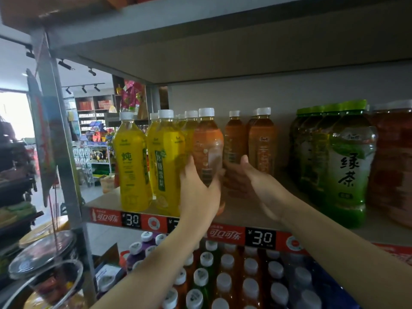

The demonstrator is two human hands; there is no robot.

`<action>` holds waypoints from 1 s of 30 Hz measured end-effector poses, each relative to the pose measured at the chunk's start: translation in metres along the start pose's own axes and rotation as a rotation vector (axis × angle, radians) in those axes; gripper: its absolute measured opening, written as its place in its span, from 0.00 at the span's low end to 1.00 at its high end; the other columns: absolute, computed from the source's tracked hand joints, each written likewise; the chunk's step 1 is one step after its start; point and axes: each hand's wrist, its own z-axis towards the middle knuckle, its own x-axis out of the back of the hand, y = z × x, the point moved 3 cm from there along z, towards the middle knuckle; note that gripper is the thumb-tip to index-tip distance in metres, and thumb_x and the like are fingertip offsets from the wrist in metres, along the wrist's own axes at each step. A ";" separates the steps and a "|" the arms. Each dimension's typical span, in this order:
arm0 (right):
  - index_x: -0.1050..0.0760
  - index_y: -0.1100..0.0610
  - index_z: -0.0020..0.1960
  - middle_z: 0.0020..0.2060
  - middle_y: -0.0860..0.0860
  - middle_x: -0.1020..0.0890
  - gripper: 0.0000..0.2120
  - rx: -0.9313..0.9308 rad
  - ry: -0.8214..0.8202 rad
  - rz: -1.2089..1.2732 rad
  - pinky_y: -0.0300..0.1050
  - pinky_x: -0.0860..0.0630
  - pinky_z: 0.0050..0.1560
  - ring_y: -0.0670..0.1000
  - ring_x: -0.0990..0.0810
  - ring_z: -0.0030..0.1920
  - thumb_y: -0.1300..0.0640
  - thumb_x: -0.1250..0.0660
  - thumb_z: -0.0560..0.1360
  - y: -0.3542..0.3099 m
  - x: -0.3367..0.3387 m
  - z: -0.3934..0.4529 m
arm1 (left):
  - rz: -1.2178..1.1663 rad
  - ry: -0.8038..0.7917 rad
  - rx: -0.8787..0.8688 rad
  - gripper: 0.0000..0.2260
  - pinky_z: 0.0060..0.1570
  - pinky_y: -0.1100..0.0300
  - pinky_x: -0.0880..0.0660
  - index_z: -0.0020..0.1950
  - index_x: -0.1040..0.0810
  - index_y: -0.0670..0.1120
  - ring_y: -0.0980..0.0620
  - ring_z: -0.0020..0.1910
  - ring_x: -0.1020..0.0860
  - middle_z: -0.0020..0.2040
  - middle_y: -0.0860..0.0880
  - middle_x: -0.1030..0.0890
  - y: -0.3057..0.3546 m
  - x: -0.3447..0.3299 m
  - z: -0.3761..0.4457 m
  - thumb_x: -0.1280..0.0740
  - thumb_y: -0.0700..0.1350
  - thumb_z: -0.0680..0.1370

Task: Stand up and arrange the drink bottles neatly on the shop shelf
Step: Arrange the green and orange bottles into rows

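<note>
Shop shelf (240, 214) with a red price strip (225, 234) is carrying white-capped drink bottles. Left hand (198, 188) is wrapping round the front orange bottle (208, 143), which is standing upright and touching the yellow bottles (165, 157) on its left. Right hand (252, 177) is reaching behind it, fingers curling round the base of a second orange bottle (234, 139). Large green tea bottles (347, 166) are standing well apart to the right. More capped bottles (225, 279) are sitting on the tier below.

You have two hands (200, 192) on the shelf (245, 210), at least five yellow bottles (131, 161) left, three orange bottles (262, 143) centre, four green bottles (350, 166) right.
</note>
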 end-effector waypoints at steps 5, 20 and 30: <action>0.27 0.45 0.64 0.64 0.45 0.25 0.25 0.004 0.067 0.027 0.41 0.32 0.58 0.44 0.25 0.57 0.37 0.55 0.78 0.004 0.017 -0.001 | 0.016 -0.102 -0.002 0.31 0.50 0.62 0.29 0.72 0.37 0.50 0.51 0.59 0.24 0.62 0.51 0.24 0.001 -0.017 0.010 0.30 0.54 0.73; 0.30 0.52 0.68 0.67 0.49 0.27 0.30 -0.057 0.120 0.098 0.44 0.33 0.64 0.49 0.27 0.65 0.36 0.54 0.77 0.010 0.031 0.005 | -0.082 -0.316 0.055 0.30 0.54 0.64 0.33 0.72 0.39 0.48 0.53 0.62 0.30 0.63 0.50 0.27 -0.011 -0.046 0.043 0.30 0.40 0.73; 0.31 0.55 0.68 0.65 0.50 0.25 0.30 -0.073 0.152 0.078 0.44 0.33 0.64 0.49 0.26 0.64 0.37 0.53 0.77 0.012 0.030 0.005 | 0.133 -0.429 0.087 0.25 0.62 0.52 0.29 0.69 0.35 0.45 0.46 0.64 0.27 0.65 0.45 0.25 -0.022 -0.052 0.050 0.31 0.47 0.75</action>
